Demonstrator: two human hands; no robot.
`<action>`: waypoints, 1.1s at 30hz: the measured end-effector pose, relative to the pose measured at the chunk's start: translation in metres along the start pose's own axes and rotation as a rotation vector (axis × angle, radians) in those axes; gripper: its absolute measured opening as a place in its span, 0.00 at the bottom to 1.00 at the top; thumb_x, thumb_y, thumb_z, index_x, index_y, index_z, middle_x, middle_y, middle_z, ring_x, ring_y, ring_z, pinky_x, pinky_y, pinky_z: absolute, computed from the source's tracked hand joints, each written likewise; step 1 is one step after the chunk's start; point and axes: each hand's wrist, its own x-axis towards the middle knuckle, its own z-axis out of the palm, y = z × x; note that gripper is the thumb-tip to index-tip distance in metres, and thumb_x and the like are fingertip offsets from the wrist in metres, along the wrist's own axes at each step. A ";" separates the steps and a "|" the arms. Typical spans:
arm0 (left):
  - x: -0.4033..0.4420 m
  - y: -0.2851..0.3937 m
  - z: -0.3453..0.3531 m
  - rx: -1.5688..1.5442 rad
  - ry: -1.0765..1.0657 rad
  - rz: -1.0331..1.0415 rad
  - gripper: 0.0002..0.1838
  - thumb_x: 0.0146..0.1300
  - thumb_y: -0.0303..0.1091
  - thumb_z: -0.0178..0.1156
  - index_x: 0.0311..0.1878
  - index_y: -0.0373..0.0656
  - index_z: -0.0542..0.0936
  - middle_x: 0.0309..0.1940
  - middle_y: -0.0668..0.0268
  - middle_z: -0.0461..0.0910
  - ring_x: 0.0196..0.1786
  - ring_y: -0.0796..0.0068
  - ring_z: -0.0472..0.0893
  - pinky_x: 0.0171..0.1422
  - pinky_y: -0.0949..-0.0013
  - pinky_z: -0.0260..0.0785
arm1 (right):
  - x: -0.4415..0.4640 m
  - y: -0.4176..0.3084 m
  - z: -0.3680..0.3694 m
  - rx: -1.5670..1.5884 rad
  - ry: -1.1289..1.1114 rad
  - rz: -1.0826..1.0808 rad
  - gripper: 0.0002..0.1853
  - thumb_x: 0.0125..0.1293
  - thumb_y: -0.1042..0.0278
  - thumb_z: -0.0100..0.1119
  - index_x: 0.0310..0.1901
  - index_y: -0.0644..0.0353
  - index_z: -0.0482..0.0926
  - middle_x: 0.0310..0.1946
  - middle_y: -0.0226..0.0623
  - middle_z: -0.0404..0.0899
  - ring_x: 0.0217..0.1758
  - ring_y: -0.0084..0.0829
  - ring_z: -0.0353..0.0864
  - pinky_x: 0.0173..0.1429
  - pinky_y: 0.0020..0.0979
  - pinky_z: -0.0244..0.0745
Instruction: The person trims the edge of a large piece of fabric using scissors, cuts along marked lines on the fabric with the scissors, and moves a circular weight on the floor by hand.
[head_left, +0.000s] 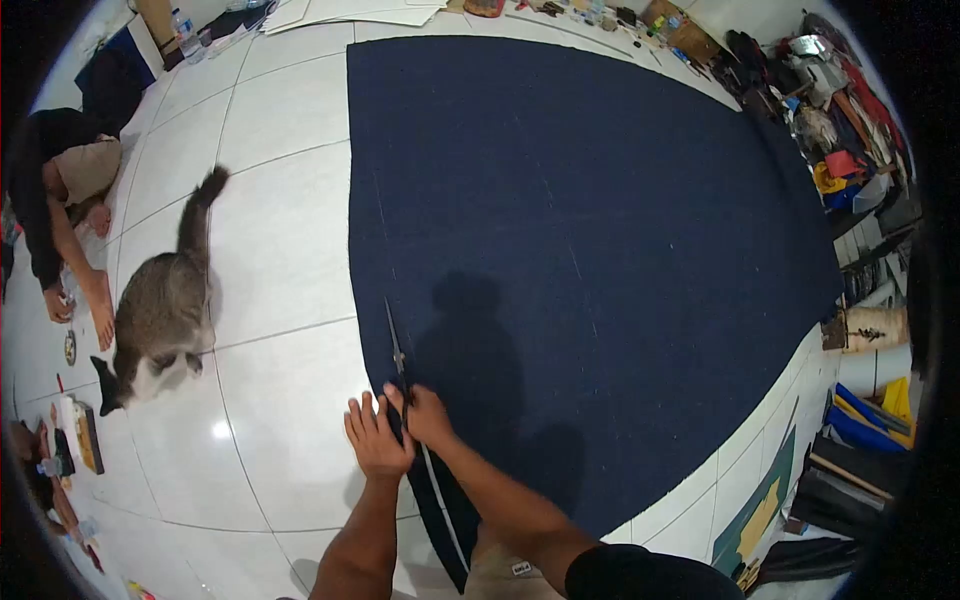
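Observation:
A large dark navy cloth lies spread over the white tiled floor, with faint chalk-like lines on it. My right hand is closed round the handles of a pair of scissors, near the cloth's left edge. The blades point away from me along a faint line. Behind the scissors a cut runs down toward me, and white floor shows through the gap beside a narrow strip. Flat on the strip's edge, its fingers spread, rests my left hand, just left of the scissors.
A cat stands on the tiles to the left. Beyond it a person's bare leg and hand show. Piled clutter lines the right side, white sheets lie at the back, and a bottle stands back left.

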 end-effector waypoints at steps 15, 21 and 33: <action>-0.001 -0.001 0.003 0.028 -0.088 -0.026 0.32 0.60 0.46 0.54 0.64 0.36 0.67 0.68 0.47 0.59 0.74 0.41 0.51 0.76 0.40 0.39 | 0.027 -0.035 -0.009 0.084 -0.123 0.125 0.35 0.64 0.32 0.54 0.27 0.67 0.75 0.23 0.41 0.74 0.28 0.31 0.75 0.34 0.34 0.69; -0.001 0.002 0.000 0.013 -0.041 -0.014 0.32 0.59 0.45 0.56 0.63 0.34 0.69 0.67 0.46 0.63 0.73 0.40 0.54 0.75 0.39 0.41 | 0.028 -0.035 -0.013 -0.014 -0.126 0.147 0.39 0.61 0.28 0.52 0.35 0.69 0.78 0.36 0.56 0.80 0.45 0.54 0.80 0.50 0.44 0.71; 0.001 0.004 -0.003 -0.015 -0.020 -0.028 0.32 0.56 0.43 0.59 0.63 0.35 0.70 0.68 0.46 0.62 0.72 0.40 0.56 0.74 0.41 0.44 | 0.045 0.005 0.008 0.130 -0.008 -0.083 0.29 0.64 0.41 0.60 0.21 0.62 0.72 0.13 0.30 0.68 0.14 0.23 0.70 0.19 0.27 0.64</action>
